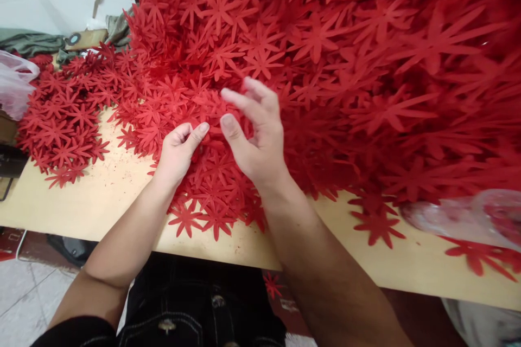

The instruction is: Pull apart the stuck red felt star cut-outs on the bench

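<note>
Red star-shaped cut-out flowers (217,190) with long petals lie in a thick layer beneath both of my hands. My left hand (179,149) is closed, with its thumb laid along the curled fingers. Whatever it may be pinching blends into the red behind it, and I cannot make it out. Just to its right, my right hand (258,135) is raised over the flowers, its fingers apart and slightly blurred, holding nothing. The two hands do not touch.
A tall heap of red flowers (317,38) fills the back and right. A smaller pile (61,119) lies left on the pale tabletop (122,195). A clear plastic container (459,217) stands at right, a plastic bag (16,84) at far left.
</note>
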`<state>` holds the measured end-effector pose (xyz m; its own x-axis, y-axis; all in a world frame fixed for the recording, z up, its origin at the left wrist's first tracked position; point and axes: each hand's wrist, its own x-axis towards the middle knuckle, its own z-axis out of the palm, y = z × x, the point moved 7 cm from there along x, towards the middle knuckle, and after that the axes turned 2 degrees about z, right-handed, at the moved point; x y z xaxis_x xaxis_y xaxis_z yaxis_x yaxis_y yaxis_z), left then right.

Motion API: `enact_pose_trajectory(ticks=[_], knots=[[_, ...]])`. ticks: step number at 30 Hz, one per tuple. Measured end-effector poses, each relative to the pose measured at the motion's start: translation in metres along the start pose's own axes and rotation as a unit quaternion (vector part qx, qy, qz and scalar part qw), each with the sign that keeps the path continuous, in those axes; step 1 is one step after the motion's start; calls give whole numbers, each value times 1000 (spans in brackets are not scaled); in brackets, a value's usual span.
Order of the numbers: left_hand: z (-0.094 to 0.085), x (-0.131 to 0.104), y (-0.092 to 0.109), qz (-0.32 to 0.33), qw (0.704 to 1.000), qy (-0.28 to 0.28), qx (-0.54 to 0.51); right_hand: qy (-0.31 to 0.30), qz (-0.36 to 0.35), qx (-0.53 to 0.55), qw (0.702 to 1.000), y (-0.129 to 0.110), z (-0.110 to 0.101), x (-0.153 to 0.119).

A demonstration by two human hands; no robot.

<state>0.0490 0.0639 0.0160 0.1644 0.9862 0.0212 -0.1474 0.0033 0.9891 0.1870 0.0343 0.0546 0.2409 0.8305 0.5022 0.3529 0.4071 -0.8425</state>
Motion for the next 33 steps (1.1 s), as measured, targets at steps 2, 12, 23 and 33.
enact_pose_trajectory(ticks=[2, 12, 23, 33], knots=[[1, 0, 0, 1, 1000, -8, -8, -58, 22, 43, 997, 3, 13, -2], [13, -4, 0, -7, 997, -74, -15, -4, 86, 129, 988, 22, 14, 0], [6, -3, 6, 32, 999, -22, 38, 63, 8, 25, 998, 22, -10, 4], [-5, 1, 3, 33, 998, 33, -41, -117, 42, 77, 989, 3, 25, -4]])
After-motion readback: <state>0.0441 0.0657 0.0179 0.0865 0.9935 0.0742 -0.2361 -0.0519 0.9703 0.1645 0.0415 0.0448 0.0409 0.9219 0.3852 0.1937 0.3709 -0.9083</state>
